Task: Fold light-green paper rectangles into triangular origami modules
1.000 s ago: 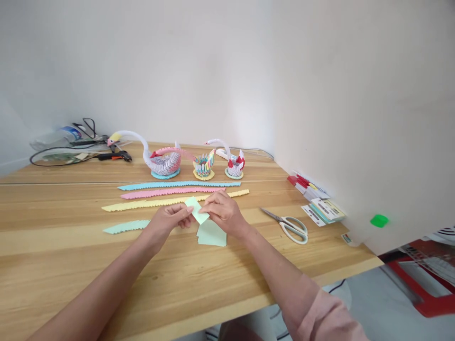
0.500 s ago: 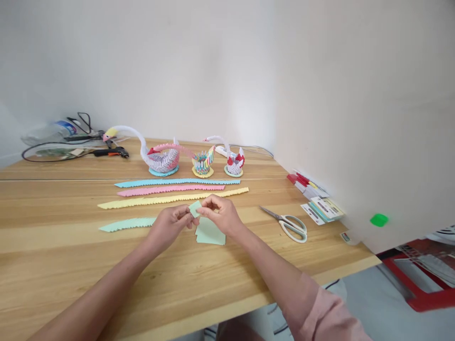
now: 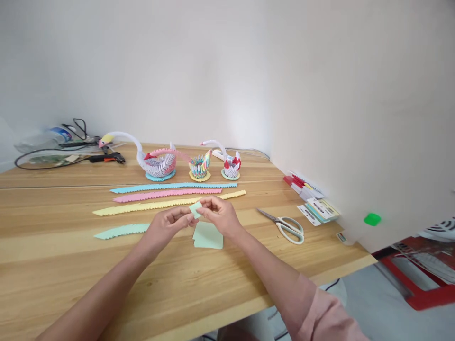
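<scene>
Left hand (image 3: 169, 223) and right hand (image 3: 223, 217) both pinch a green slip (image 3: 195, 209) near the stack (image 3: 209, 237), with scissors (image 3: 290, 229) lying right of the stack and a green strip (image 3: 122, 230) left of it.

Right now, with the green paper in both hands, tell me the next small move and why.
Probably press the small green paper flat along its edge: the left hand and right hand both pinch it, and it looks smaller than the green sheets on the table, which suggests a fold, though any crease is too small to make out.
</scene>
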The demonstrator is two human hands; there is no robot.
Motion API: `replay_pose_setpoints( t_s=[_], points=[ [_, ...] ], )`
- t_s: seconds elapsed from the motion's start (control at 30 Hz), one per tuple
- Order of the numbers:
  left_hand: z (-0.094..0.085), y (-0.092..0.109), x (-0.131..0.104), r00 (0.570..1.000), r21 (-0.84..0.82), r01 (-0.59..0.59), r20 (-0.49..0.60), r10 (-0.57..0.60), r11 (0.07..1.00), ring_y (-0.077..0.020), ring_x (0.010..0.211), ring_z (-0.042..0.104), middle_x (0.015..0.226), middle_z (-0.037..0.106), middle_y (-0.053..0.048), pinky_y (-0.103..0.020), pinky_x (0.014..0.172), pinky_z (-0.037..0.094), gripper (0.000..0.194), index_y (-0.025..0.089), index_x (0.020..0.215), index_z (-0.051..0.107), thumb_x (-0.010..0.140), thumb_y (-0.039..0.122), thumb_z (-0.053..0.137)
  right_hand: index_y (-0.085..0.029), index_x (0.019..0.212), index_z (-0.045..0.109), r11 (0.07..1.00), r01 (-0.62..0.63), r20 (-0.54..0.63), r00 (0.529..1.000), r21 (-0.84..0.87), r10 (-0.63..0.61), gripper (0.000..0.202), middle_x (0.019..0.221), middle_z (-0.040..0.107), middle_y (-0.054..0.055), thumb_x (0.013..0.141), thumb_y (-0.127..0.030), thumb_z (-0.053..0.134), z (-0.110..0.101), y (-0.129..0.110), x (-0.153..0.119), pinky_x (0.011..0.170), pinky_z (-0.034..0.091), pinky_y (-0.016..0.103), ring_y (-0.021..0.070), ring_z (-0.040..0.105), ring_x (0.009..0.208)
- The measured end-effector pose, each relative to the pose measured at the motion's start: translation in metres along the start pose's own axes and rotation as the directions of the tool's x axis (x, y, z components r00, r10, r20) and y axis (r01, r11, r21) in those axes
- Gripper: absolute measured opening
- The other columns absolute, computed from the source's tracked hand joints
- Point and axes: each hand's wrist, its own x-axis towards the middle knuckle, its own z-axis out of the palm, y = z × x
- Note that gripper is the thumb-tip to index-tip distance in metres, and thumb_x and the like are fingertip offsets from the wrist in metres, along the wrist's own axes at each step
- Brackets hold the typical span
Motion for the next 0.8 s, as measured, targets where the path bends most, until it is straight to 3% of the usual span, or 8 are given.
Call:
replay_pose_setpoints(
  t_s=[0.17,0.3,0.43,0.63,0.8],
  points=[
    [0.003,-0.005,0.003,0.996,0.027,-0.016,-0.089,0.018,1.000,-0.0181,0.070,0.062,0.067,0.066,-0.002,-0.029,0.069,0.049,0.028,0.017,0.068,0.065,0.072,0.044,0.061,-0.017,0.092,0.063,0.997,0.062,0.015,0.998,-0.046,-0.061,0.023,0.066,0.054,-0.003,0.072,-0.028,0.065,0.000,-0.003,-0.002,0.058,0.042,0.020,0.0080,0.049,0.059],
    [0.002,-0.004,0.002,0.995,0.140,-0.031,-0.088,0.043,0.990,-0.0174,0.068,0.060,0.065,0.065,-0.002,-0.027,0.067,0.048,0.029,0.017,0.067,0.063,0.075,0.045,0.056,-0.019,0.101,0.062,0.973,0.180,0.055,0.983,-0.142,-0.174,0.027,0.077,0.060,-0.001,0.075,-0.025,0.062,-0.004,-0.008,-0.002,0.067,0.045,0.023,0.0101,0.055,0.070],
    [0.002,-0.002,-0.001,0.994,0.266,-0.055,-0.079,0.079,0.962,-0.0173,0.068,0.061,0.064,0.064,0.000,-0.026,0.064,0.046,0.029,0.019,0.067,0.061,0.078,0.044,0.052,-0.019,0.090,0.066,0.933,0.263,0.083,0.965,-0.246,-0.250,0.015,0.079,0.063,0.001,0.078,-0.025,0.060,-0.007,-0.007,-0.001,0.069,0.045,0.023,0.0116,0.057,0.073],
    [0.003,-0.003,-0.001,0.995,0.220,-0.074,-0.046,0.086,0.973,-0.0168,0.068,0.061,0.068,0.065,-0.001,-0.025,0.063,0.046,0.026,0.019,0.073,0.062,0.076,0.044,0.055,-0.018,0.082,0.066,0.939,0.233,0.055,0.972,-0.255,-0.226,0.010,0.078,0.065,0.002,0.079,-0.025,0.059,-0.007,-0.008,-0.002,0.065,0.045,0.022,0.0116,0.058,0.071],
    [0.003,-0.002,-0.001,0.998,0.204,-0.064,-0.010,0.067,0.977,-0.0142,0.062,0.056,0.065,0.064,0.000,-0.024,0.060,0.045,0.027,0.019,0.066,0.063,0.076,0.042,0.056,-0.018,0.079,0.066,0.953,0.199,0.031,0.980,-0.227,-0.197,0.011,0.075,0.064,0.001,0.077,-0.026,0.060,-0.006,-0.010,-0.003,0.062,0.044,0.022,0.0110,0.056,0.067]
  ],
)
